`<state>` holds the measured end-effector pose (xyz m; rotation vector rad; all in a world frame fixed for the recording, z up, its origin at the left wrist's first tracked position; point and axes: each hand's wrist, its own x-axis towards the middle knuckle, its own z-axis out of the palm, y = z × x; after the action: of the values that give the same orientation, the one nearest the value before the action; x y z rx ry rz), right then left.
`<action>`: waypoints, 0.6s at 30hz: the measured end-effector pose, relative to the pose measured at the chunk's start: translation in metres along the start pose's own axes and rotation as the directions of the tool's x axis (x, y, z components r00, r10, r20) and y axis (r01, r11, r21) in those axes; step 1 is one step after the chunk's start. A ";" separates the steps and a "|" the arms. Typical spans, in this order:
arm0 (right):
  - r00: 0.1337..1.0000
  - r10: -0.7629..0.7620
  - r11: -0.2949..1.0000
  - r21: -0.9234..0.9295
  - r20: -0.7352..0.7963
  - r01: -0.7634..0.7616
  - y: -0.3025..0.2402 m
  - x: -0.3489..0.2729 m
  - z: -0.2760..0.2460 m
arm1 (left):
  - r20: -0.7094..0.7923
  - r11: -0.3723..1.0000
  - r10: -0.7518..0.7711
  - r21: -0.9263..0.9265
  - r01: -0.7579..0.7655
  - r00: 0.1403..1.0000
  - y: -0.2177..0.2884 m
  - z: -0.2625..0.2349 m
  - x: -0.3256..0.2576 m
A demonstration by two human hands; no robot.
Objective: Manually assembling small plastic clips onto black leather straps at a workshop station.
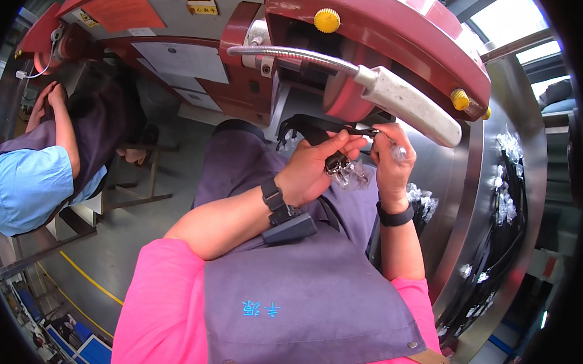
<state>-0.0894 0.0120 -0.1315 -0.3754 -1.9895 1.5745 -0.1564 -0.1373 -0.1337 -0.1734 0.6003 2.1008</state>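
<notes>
Black straps (pixel 308 125) with dark metal clasps are gathered in my left hand (pixel 307 170), its fingers closed round them. A clasp and its crumpled clear plastic wrap (pixel 353 177) hang below those fingers. Close by on the right, my right hand (pixel 392 157) pinches one strap end, where a small metal part shows at the fingertips. Another bit of clear plastic sits against that palm. The strap runs taut between both hands, just below the pink wheel (pixel 346 92) of a red machine (pixel 389 25). The far strap ends droop left of my hands.
A white lamp head (pixel 415 105) on a bendy metal neck hangs above my right hand. More black straps with plastic-wrapped ends (pixel 504 205) lie on the metal bench (pixel 463 239) at right. A co-worker in a blue shirt (pixel 34 174) sits at left beside a metal frame.
</notes>
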 end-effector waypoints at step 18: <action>0.955 -0.071 0.820 -0.528 0.287 0.219 -0.033 -0.014 -0.013 | 0.014 0.976 -0.042 0.215 0.038 0.999 0.006 -0.027 -0.001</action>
<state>-0.0666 0.0060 -0.1012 -0.2338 -2.6046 0.9529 -0.1628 -0.1539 -0.1546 -0.0428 0.8011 1.9809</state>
